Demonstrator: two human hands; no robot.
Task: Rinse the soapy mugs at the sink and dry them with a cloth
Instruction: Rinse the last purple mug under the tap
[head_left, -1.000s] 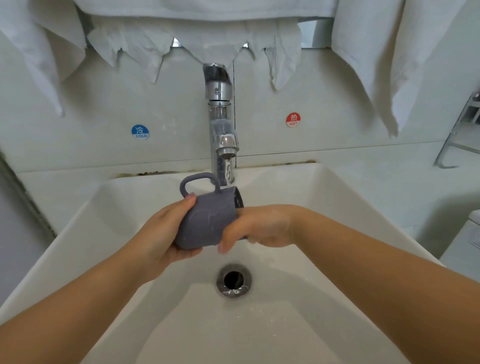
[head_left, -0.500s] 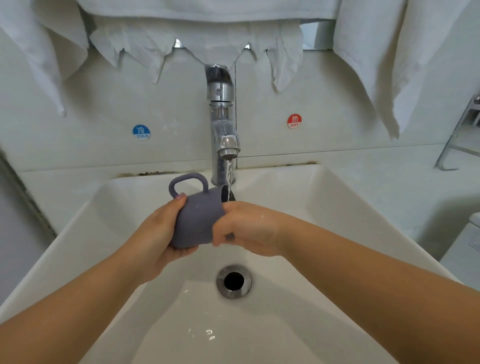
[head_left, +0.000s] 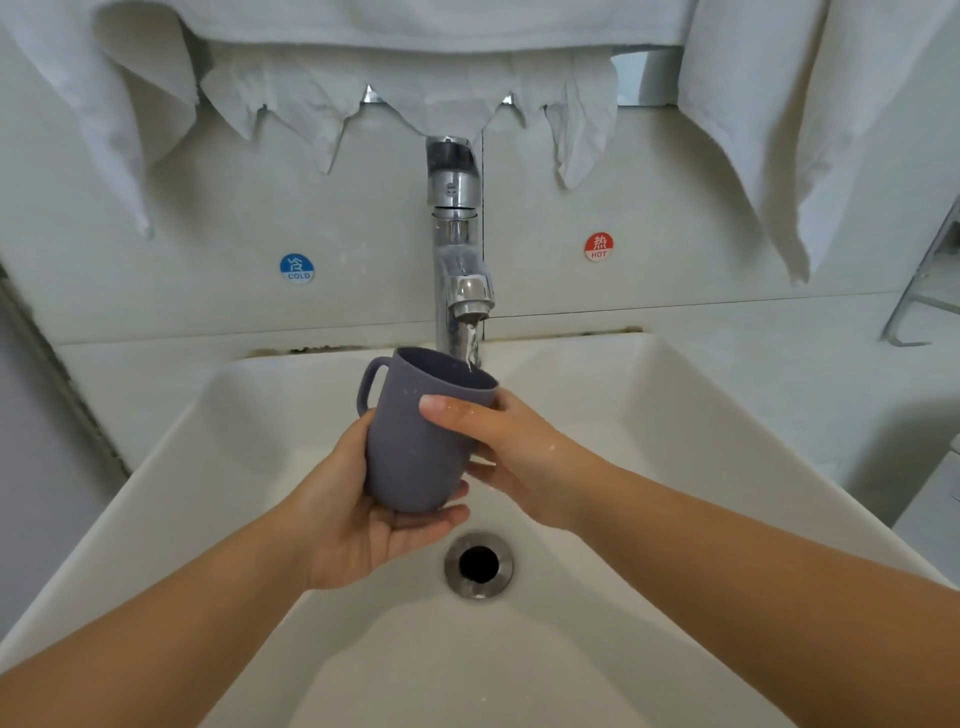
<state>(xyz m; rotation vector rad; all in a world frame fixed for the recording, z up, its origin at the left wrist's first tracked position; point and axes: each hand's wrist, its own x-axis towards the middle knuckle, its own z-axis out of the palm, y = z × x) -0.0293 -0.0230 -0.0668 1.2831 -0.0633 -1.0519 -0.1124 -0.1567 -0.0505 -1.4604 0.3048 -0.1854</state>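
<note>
A grey-purple mug (head_left: 410, 447) is held nearly upright over the white sink (head_left: 675, 415), its handle pointing left and its mouth under the running chrome tap (head_left: 460, 249). Water falls from the spout into the mug. My left hand (head_left: 363, 514) cups the mug's base and left side from below. My right hand (head_left: 498, 441) grips the right side near the rim, with the thumb across the front.
The drain (head_left: 478, 564) lies just below the hands. White cloths (head_left: 415, 88) hang along the wall above the tap, with larger towels (head_left: 769, 130) at the right. A blue COLD sticker (head_left: 297, 268) and a red HOT sticker (head_left: 598, 246) flank the tap. A metal rack (head_left: 930, 280) stands far right.
The mug has turned from lying on its side, mouth to the right, to nearly upright with its mouth under the stream. Both hands rose slightly with it.
</note>
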